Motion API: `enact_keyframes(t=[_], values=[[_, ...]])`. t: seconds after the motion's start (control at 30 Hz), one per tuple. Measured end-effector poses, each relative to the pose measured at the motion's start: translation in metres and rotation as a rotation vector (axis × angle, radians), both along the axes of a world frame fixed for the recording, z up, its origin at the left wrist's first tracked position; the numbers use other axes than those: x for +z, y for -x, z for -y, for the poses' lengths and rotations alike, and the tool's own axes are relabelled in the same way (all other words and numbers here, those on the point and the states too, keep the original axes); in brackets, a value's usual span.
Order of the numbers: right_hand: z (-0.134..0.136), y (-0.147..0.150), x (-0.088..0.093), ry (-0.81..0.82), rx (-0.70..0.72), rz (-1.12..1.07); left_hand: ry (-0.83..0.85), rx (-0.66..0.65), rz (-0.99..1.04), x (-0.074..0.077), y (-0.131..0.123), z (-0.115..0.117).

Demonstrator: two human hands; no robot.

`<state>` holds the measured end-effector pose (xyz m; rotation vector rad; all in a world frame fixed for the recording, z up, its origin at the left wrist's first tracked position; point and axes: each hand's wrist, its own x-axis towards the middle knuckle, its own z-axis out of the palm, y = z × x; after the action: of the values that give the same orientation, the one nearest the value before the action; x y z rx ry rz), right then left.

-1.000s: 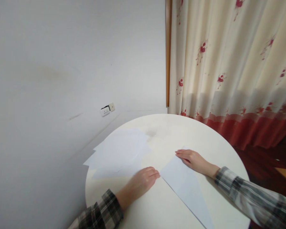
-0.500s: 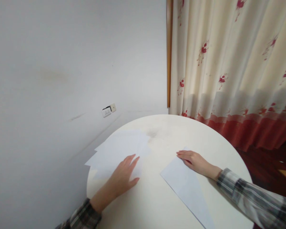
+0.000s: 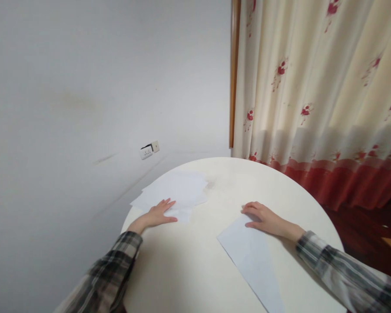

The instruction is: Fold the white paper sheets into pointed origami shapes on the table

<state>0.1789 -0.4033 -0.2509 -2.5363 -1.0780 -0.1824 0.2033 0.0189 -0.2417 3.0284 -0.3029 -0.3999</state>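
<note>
One folded paper lies near right on white table. Our right hand, thumb parted from fingers, sits at its far end, apparently steadying it. Our left hand, spread open, lies over loose sheets far left, perhaps for wide contact.

No words, brand or numbers can be read anywhere in the view. Taking the middle of the view as the clock's centre, the pile of white sheets between seven and eight o'clock shows no legible writing, and neither does the pale sheet at five o'clock. The white wall socket at nine o'clock has small dark slots; any label on it, or on the beige plate beside it, is too small to tell. The curtain at two o'clock carries red floral figures rather than readable lettering.
</note>
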Motion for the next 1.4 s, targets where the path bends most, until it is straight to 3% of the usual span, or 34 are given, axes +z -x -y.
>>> enact_keyframes(t=[0.2,0.33,0.4,0.47,0.57,0.67,0.8,0.9,1.03,1.4], values=[[-0.007,-0.011,0.017,0.11,-0.089,-0.186,0.149,-0.024,0.048,-0.009,-0.015,-0.022],[-0.011,-0.011,0.012,0.019,-0.048,-0.336,0.352,0.023,0.279,-0.01,-0.011,-0.013],[-0.015,-0.009,0.005,-0.099,-0.125,-0.334,0.419,0.116,0.446,-0.004,-0.004,0.005],[-0.021,-0.005,-0.002,-0.227,-0.231,-0.314,0.448,0.087,0.517,0.005,0.007,0.031],[-0.034,0.001,-0.008,-0.323,-0.303,-0.338,0.489,-0.169,0.482,0.017,0.026,0.08],[-0.049,0.009,-0.005,-0.3,-0.301,-0.316,0.489,-0.441,0.361,0.016,0.038,0.129],[-0.059,0.02,0.003,-0.159,-0.262,-0.143,0.378,-0.524,0.375,-0.004,0.035,0.164],[-0.057,0.022,0.007,-0.089,-0.079,0.051,0.336,-0.535,0.434,-0.016,0.03,0.167],[-0.05,0.016,0.01,-0.009,0.144,0.166,0.334,-0.558,0.441,-0.02,0.029,0.163],[-0.051,0.02,0.022,0.087,0.197,0.23,0.326,-0.541,0.472,-0.021,0.031,0.163]])
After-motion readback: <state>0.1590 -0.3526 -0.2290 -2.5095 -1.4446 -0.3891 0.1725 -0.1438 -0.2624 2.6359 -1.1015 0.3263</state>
